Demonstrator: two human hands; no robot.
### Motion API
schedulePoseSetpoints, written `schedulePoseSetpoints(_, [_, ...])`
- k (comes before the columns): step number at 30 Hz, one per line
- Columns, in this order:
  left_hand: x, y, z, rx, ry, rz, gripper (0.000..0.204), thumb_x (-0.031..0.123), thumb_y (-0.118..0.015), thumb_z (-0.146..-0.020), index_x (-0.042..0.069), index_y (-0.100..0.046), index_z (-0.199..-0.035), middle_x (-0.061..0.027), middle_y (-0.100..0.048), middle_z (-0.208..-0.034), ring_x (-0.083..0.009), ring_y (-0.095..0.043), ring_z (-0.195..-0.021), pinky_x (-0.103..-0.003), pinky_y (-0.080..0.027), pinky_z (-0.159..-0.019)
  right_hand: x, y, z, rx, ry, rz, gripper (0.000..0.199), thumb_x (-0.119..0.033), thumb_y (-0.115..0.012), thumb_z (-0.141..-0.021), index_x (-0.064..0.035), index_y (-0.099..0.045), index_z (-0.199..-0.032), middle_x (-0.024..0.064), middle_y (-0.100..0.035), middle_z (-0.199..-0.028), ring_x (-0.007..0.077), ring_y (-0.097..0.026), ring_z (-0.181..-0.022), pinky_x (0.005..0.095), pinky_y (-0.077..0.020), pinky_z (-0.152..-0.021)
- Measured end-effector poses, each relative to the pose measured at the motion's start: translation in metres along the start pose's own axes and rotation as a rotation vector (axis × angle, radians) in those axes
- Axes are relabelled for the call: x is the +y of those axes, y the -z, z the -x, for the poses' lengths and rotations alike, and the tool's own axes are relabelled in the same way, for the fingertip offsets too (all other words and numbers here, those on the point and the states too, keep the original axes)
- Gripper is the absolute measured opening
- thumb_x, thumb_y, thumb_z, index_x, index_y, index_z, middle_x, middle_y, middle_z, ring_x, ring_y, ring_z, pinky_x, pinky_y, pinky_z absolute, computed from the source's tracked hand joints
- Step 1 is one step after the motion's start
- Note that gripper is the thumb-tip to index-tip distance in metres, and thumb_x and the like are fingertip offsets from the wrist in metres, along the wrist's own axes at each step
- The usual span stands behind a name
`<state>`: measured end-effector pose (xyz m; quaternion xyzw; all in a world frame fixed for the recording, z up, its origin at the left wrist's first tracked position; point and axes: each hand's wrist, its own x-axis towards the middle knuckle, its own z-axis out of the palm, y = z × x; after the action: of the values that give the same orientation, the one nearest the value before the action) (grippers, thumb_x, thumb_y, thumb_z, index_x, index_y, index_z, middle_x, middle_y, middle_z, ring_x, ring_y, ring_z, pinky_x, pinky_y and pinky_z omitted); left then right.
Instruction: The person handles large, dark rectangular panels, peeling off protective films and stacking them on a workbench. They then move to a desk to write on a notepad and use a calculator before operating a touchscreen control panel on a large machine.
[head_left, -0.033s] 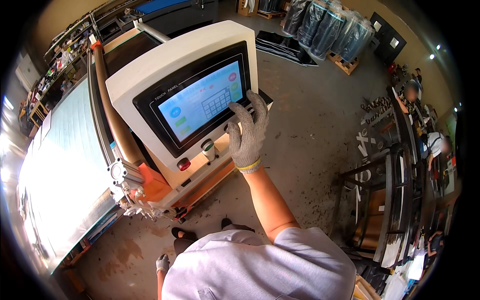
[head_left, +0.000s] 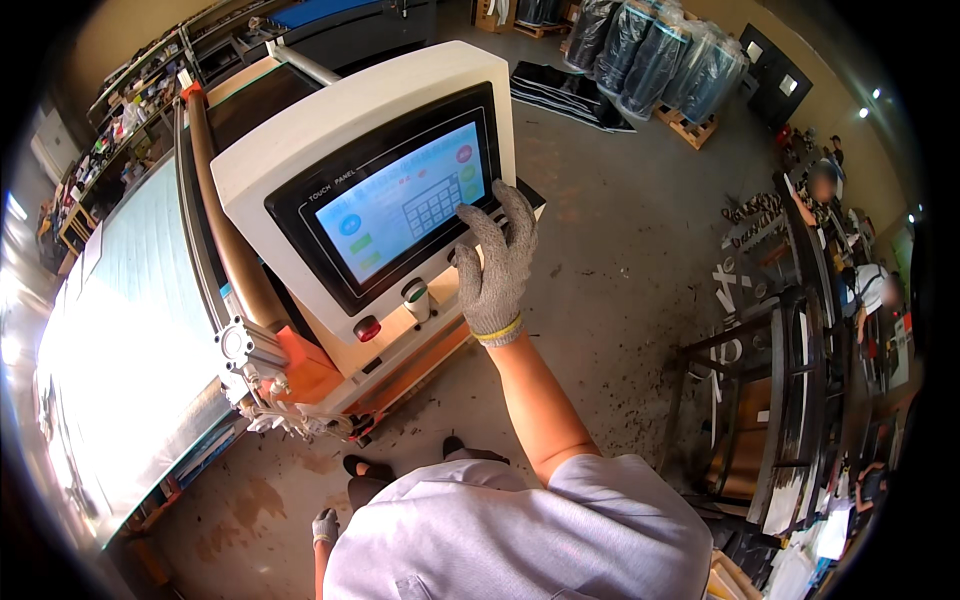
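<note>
My right hand, in a grey knitted glove with a yellow cuff edge, is open with its fingers spread and bent. One fingertip is at the lower right of the lit touch screen, near a keypad grid displayed there. Another finger reaches the right edge of the screen's frame, and the hand holds nothing. The screen sits in a black bezel within a white control box. Below it are a red button and a green-topped knob. My left hand, also gloved, hangs low at my side; its fingers are too foreshortened to read.
A machine with a long roller and a pale, glaring bed stands at left. Dark racks line the right side, with people beyond. Plastic-wrapped rolls stand on pallets at the back, beside flat black sheets on the floor.
</note>
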<state>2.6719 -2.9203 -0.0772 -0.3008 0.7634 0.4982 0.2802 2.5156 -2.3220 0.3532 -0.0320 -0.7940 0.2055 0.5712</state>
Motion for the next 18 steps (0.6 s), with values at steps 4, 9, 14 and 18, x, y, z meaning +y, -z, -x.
schedulePoseSetpoints(4, [-0.001,0.002,0.0,-0.003,0.003,-0.017,0.029,0.022,-0.061,-0.088,0.0,-0.067,-0.106,-0.0062,-0.063,-0.08,-0.0162,-0.057,-0.061,-0.03,-0.049,-0.056,-0.006,0.002,-0.003,-0.018,0.041,-0.054,0.033,-0.019,-0.058,-0.083,-0.0099,-0.064,-0.115,0.0217,-0.044,-0.136,0.0413,-0.041,-0.124,0.0515,-0.0327,-0.103])
schedulePoseSetpoints(9, [0.006,0.0,0.003,-0.016,-0.006,-0.038,0.029,0.022,-0.061,-0.088,0.0,-0.067,-0.106,-0.0068,-0.064,-0.081,-0.0166,-0.058,-0.063,-0.031,-0.049,-0.057,-0.01,-0.001,-0.001,-0.052,0.097,-0.063,0.032,-0.021,-0.06,-0.083,-0.0108,-0.066,-0.113,0.0205,-0.044,-0.137,0.0413,-0.04,-0.124,0.0511,-0.0329,-0.104])
schedulePoseSetpoints(14, [0.011,-0.001,0.007,-0.01,-0.029,-0.029,0.03,0.023,-0.061,-0.088,-0.001,-0.067,-0.106,-0.0067,-0.064,-0.082,-0.017,-0.059,-0.065,-0.031,-0.05,-0.058,-0.012,-0.004,0.0,-0.019,0.102,-0.038,0.031,-0.022,-0.061,-0.083,-0.0115,-0.067,-0.111,0.0191,-0.048,-0.134,0.0396,-0.042,-0.123,0.0493,-0.034,-0.103])
schedulePoseSetpoints(18, [0.001,0.001,0.003,0.007,-0.017,-0.025,0.03,0.023,-0.061,-0.088,0.0,-0.067,-0.106,-0.0064,-0.064,-0.082,-0.0172,-0.058,-0.065,-0.031,-0.05,-0.058,-0.017,0.001,0.008,0.035,0.065,-0.108,0.026,-0.018,-0.064,-0.082,-0.0076,-0.067,-0.105,0.0159,-0.056,-0.115,0.0338,-0.051,-0.107,0.0447,-0.04,-0.093])
